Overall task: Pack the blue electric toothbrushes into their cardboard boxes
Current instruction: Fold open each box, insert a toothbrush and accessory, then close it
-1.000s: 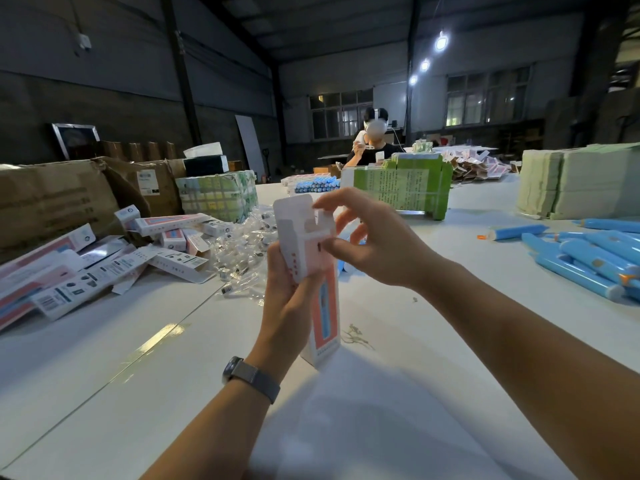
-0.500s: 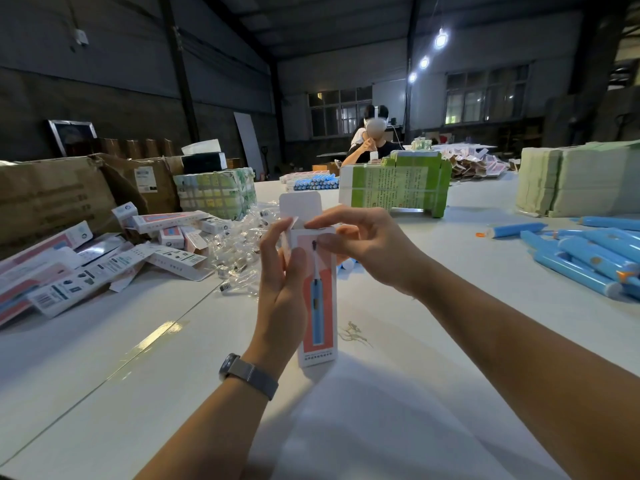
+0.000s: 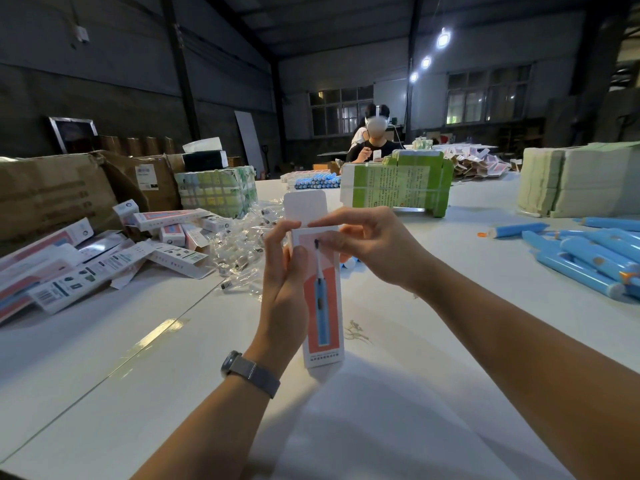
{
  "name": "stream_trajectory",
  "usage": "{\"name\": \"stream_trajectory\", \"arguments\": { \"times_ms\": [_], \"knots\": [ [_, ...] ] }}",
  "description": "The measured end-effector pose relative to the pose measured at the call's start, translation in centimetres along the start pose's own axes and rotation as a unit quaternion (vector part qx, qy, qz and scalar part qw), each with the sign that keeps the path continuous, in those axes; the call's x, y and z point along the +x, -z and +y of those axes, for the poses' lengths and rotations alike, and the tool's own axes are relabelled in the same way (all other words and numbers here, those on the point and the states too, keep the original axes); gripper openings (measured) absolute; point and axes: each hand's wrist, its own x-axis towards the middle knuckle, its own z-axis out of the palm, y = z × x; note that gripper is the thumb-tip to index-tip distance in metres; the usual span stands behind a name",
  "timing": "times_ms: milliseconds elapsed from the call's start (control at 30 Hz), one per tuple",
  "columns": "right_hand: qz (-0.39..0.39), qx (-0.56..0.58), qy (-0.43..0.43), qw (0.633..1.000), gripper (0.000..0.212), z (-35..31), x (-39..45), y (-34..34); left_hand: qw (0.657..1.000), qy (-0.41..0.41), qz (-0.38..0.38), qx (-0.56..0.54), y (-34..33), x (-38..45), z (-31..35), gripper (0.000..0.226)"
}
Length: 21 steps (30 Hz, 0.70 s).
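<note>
1. Box (image 3: 323,299): a tall white carton printed with a blue brush on a coral panel, upright at centre, top flap raised at 12 o'clock.
2. Left hand (image 3: 284,289) wraps the box's left side, fingers curled round it.
3. Right hand (image 3: 372,244) pinches its top edge, narrow.
4. Loose toothbrushes (image 3: 588,258) lie at 3 o'clock.

Toothbrush box (image 3: 323,299) upright at table (image 3: 138,358) centre; packed boxes (image 3: 86,258) at ten o'clock, toothbrushes (image 3: 588,251) at two.
</note>
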Motion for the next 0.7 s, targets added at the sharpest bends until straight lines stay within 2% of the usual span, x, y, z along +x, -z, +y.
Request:
{"name": "stream_trajectory", "arguments": {
  "times_ms": [200,367,533,600,700],
  "knots": [
    [0.017,-0.027,0.023,0.999,0.014,-0.03,0.32,0.0,1.0,-0.005,-0.007,-0.002,-0.1,-0.03,-0.02,0.023],
    [0.049,-0.013,0.032,0.998,0.02,-0.11,0.26,-0.09,1.0,0.0,0.002,-0.002,-0.07,0.03,-0.11,0.025],
    [0.06,0.011,0.028,0.998,0.017,-0.22,0.17,-0.04,1.0,-0.007,-0.004,0.002,-0.2,0.01,-0.2,0.024],
    [0.066,0.002,0.035,0.997,0.025,-0.42,0.18,-0.08,1.0,-0.007,0.006,0.004,-0.16,0.15,-0.18,0.025],
    [0.074,0.02,0.024,0.997,0.048,-0.39,0.26,0.03,0.998,-0.035,0.038,0.019,0.17,0.33,-0.31,0.026]
  ]
}}
